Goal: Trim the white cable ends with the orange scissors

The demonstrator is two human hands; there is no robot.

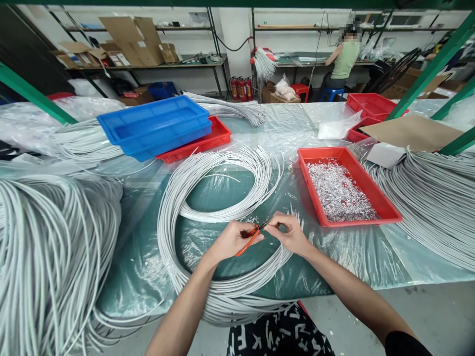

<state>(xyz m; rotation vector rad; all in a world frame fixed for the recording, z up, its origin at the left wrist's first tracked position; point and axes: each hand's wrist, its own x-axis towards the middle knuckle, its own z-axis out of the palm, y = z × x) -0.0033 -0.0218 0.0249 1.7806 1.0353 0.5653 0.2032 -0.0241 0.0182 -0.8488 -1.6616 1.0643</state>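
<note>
My left hand (233, 240) is closed around orange-handled pliers (249, 243), their dark jaws pointing right. At the tip of those jaws, the fingers of my right hand (287, 231) are pinched together; what lies between them is too small to make out. Both hands are above a coil of white cables (168, 237) on the plastic-covered table. Cable ends stick up just behind my right hand. Small loose bits (252, 219) lie on the table inside the coil, beyond the pliers. To the right, a red tray (322, 217) contains many small shiny metal pieces (341, 190).
Large cable bundles lie at the left (55, 247) and right (430, 207). A blue tray (156, 121) rests on a red tray (218, 133) at the back left. Green posts (426, 64) frame the table. Across the room, a person (341, 62) sits at another bench.
</note>
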